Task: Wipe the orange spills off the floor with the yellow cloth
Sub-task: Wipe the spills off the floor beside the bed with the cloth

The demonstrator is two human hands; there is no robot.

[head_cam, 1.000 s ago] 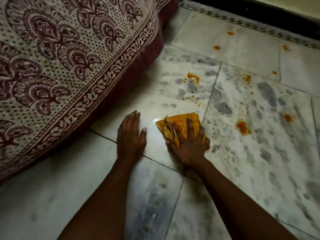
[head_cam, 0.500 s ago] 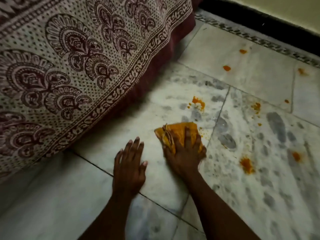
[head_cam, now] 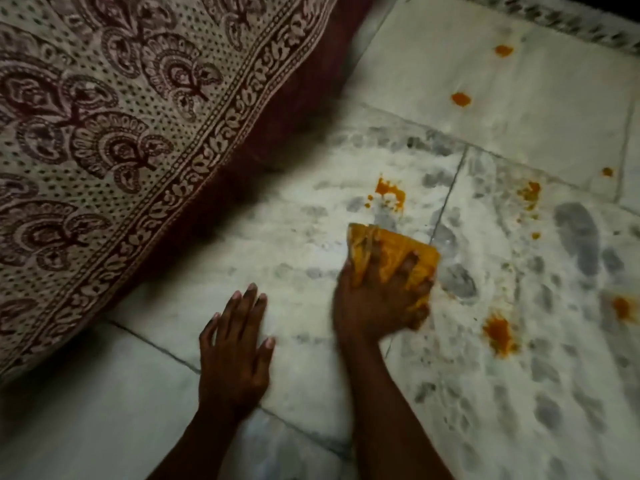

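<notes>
The crumpled yellow cloth (head_cam: pixel 391 256), stained orange and bunched into a rough wedge, lies on the white, grey-veined marble tile floor (head_cam: pixel 519 393) near the middle of the view. Its long axis runs from the near right to the far left, with its narrower far corner pointing up and left toward the nearest orange spill (head_cam: pixel 389 195), which lies just beyond it and apart from it. The right hand (head_cam: pixel 377 303) presses down on the near half of the cloth, its fingers spread over the fabric and curled into its folds; the hand is somewhat blurred. A dark tile joint passes just right of the cloth.

The left hand (head_cam: pixel 235 351) rests flat on the floor to the left of the cloth, well clear of it, with straight fingers close together and the thumb held out toward the right.

Further orange spots dot the tiles: a larger blot (head_cam: pixel 498 332) to the right of the right hand, a smaller one (head_cam: pixel 621 306) near the right edge, a smear (head_cam: pixel 530 192) beyond the joint, and two round drops (head_cam: pixel 460 98) on the far tile. A cream bedsheet printed with maroon paisley and a patterned border (head_cam: pixel 114 143) hangs over the left side, its edge reaching the floor. A patterned border strip (head_cam: pixel 554 15) crosses the far top.
</notes>
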